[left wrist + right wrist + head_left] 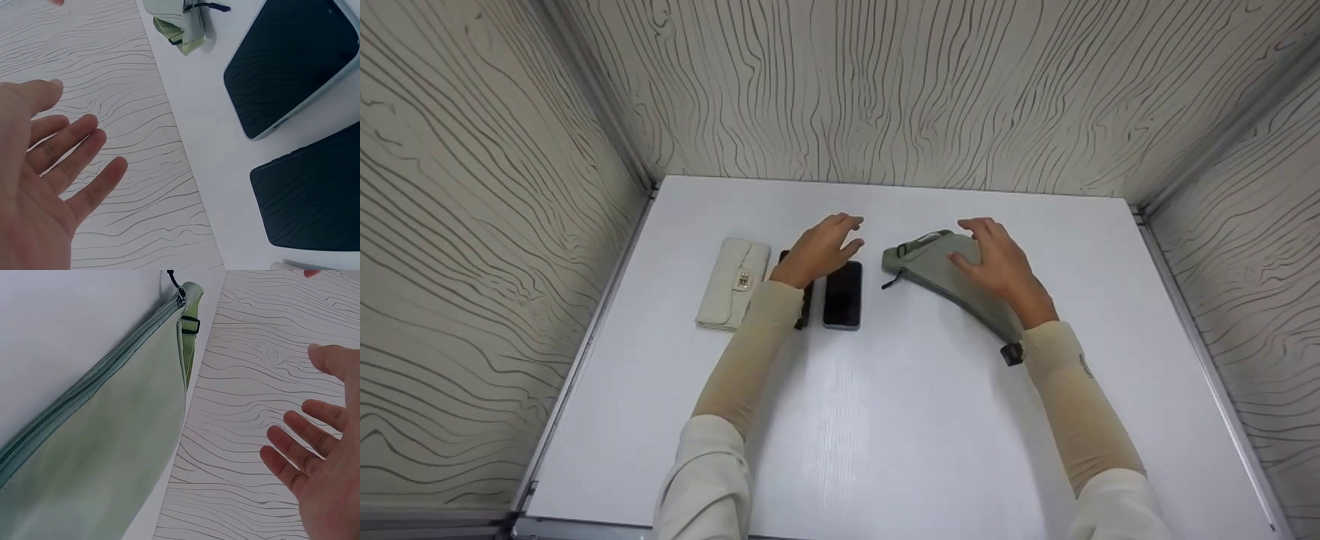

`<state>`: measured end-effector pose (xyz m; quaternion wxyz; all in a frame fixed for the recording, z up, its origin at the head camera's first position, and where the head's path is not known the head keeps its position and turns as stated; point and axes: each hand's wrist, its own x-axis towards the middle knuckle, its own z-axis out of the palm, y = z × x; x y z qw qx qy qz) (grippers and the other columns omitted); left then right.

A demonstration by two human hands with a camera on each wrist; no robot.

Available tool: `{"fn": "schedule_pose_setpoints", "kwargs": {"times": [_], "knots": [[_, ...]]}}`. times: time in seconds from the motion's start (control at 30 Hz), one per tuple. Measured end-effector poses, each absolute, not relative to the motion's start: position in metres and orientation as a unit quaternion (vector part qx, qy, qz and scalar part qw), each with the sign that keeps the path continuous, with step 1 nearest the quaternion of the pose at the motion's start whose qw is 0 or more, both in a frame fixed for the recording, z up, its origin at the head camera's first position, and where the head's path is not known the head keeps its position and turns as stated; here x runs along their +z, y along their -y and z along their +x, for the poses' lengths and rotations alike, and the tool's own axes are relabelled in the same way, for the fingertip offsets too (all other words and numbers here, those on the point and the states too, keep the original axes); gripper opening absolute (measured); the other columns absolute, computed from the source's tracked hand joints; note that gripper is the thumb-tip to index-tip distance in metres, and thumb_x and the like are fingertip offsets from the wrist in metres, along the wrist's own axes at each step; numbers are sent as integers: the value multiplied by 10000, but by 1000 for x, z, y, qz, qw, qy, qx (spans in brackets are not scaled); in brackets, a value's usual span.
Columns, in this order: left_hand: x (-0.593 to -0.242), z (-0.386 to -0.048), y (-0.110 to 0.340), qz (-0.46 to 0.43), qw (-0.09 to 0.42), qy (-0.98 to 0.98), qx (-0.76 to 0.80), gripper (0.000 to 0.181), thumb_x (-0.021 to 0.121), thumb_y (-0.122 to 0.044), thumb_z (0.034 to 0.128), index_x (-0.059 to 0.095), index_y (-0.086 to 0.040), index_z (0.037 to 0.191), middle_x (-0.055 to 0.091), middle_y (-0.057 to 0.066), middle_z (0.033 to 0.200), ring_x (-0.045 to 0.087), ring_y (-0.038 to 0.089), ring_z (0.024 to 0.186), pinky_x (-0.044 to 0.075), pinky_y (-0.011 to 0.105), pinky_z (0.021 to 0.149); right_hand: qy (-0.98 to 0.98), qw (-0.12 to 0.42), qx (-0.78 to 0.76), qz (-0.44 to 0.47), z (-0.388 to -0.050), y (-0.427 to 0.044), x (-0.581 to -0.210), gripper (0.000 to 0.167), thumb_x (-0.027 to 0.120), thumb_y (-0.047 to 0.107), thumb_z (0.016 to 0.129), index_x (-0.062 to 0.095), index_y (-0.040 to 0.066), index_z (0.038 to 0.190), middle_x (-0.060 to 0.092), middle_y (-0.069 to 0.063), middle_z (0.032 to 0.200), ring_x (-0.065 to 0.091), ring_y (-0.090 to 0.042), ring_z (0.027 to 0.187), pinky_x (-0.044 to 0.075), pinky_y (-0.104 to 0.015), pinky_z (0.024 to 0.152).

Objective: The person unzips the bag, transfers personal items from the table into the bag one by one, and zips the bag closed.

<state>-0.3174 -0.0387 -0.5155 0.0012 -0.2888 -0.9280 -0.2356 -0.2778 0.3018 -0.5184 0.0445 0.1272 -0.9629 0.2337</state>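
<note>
In the head view the left hand (819, 250) hovers over a dark phone-like item (808, 300), hiding part of it; a second phone (842, 295) lies just right of it. The right hand (1001, 268) is above a green zippered bag (947, 270) with a strap and a black buckle (1012, 354). Both hands have their fingers spread and loosely bent, holding nothing. The left wrist view shows the left hand (62, 163) apart from both dark-screened phones (289, 62). In the right wrist view the right hand (315, 439) is clear of the bag's zipper (84, 391).
A cream wallet (732, 285) with a metal clasp lies on the left of the white table (885, 420). Walls with a wood-line pattern (855, 90) stand behind and on both sides of the table.
</note>
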Motion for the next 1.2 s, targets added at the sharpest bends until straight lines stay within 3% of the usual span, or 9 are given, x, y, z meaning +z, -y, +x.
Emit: {"fn": "schedule_pose_setpoints", "kwargs": {"times": [0.5, 0.87, 1.2], "knots": [[-527, -318, 26, -291, -13, 929, -229, 431, 577, -283, 1115, 579, -65, 1487, 645, 107, 1447, 612, 256, 1365, 511, 388, 1137, 957, 47, 257, 128, -273, -287, -528, 540, 687, 353, 1036, 539, 77, 1476, 577, -146, 1421, 592, -370, 1268, 514, -574, 1041], [-532, -318, 18, -312, -10, 925, -219, 410, 564, -271, 1121, 594, -65, 1475, 649, 108, 1441, 618, 255, 1349, 516, 387, 1130, 950, 80, 272, 135, -274, -277, -540, 468, 715, 314, 1018, 603, 49, 1387, 638, -151, 1307, 633, -351, 1155, 535, -540, 943], [-540, -318, 9, -324, -10, 922, -210, 375, 580, -223, 1113, 621, -52, 1444, 661, 114, 1434, 632, 255, 1333, 526, 376, 1116, 947, 71, 279, 143, -273, -268, -551, 419, 726, 287, 1016, 620, 49, 1345, 653, -148, 1267, 658, -346, 1107, 555, -512, 912]]}}
